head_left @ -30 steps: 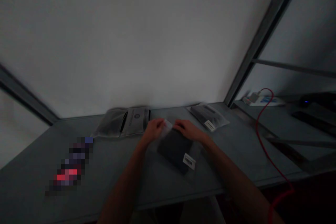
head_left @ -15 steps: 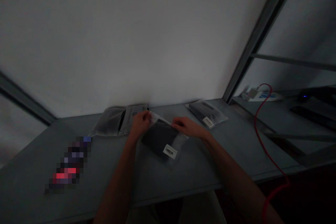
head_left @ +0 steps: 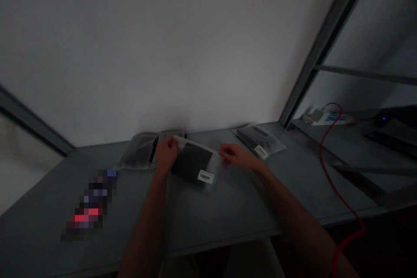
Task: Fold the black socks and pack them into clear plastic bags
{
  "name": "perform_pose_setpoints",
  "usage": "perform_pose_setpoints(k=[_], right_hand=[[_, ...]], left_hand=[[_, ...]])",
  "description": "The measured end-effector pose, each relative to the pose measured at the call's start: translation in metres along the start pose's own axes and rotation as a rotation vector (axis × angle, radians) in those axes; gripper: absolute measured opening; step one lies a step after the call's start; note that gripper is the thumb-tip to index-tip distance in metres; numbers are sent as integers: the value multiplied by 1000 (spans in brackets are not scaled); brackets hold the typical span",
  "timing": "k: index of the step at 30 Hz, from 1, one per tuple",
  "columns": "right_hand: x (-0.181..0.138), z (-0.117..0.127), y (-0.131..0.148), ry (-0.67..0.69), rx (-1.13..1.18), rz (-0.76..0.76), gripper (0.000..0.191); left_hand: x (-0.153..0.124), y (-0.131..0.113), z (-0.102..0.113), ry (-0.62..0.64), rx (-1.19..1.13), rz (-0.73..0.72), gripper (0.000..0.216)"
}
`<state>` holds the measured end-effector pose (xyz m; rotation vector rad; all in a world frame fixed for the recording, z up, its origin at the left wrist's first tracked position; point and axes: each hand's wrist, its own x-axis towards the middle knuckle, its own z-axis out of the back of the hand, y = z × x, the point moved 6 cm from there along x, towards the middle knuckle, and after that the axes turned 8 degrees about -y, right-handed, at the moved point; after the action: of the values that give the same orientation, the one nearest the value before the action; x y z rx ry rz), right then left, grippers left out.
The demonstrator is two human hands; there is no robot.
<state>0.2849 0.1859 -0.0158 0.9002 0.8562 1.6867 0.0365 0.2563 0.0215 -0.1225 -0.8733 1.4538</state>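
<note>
A frosted plastic bag with a dark flat item inside and a white barcode label is held up between my two hands over the table. My left hand pinches its upper left corner. At the upper right corner, the fingers of my right hand are closed on the bag's edge. What the dark item is, I cannot make out. Behind my left hand lies another bagged dark item, partly hidden beside a grey packet.
A third labelled bag lies at the back right of the grey table. A blurred-out dark and red object is on the left. A red cable runs from a power strip on the right-hand shelf down past my right forearm.
My hands have moved apart, drawing the bag's upper edge straight. The bag has shifted slightly left and tilted up, and its label has moved up and left.
</note>
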Motion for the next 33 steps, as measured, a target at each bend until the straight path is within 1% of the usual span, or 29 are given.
perform_pose_setpoints(k=[2, 4, 7, 9, 12, 15, 18, 22, 25, 28, 30, 33], right_hand=[[2, 2, -4, -55, 26, -16, 30], [4, 2, -6, -77, 68, -18, 32], [4, -5, -3, -16, 134, -31, 39], [3, -10, -1, 32, 136, -59, 42], [1, -19, -2, 68, 127, -126, 45], [-1, -26, -5, 66, 132, -194, 44], [-2, -29, -6, 36, 97, -213, 40], [0, -24, -4, -46, 57, -172, 39], [2, -13, -4, -131, 48, -157, 38], [5, 3, -11, -304, 23, -175, 38], [6, 12, -20, -412, -4, -206, 38], [7, 16, -35, -493, -34, -257, 37]], left_hand=[[-1, 1, -2, -2, -11, 12, 27], [-2, 0, -5, -10, -33, 3, 28], [-5, -5, -11, 10, -73, -31, 27], [-9, -12, -15, 33, -73, -65, 27], [-14, -21, -15, 48, -34, -109, 26], [-17, -23, -14, 42, 0, -118, 26], [-16, -20, -15, 30, 8, -111, 26], [-15, -14, -19, 11, 5, -86, 25], [-16, -11, -18, -34, 3, -52, 24], [-16, -9, -14, -85, -2, -13, 22], [-15, -8, -13, -86, -28, -7, 20], [-14, -6, -15, -63, -73, 1, 16]])
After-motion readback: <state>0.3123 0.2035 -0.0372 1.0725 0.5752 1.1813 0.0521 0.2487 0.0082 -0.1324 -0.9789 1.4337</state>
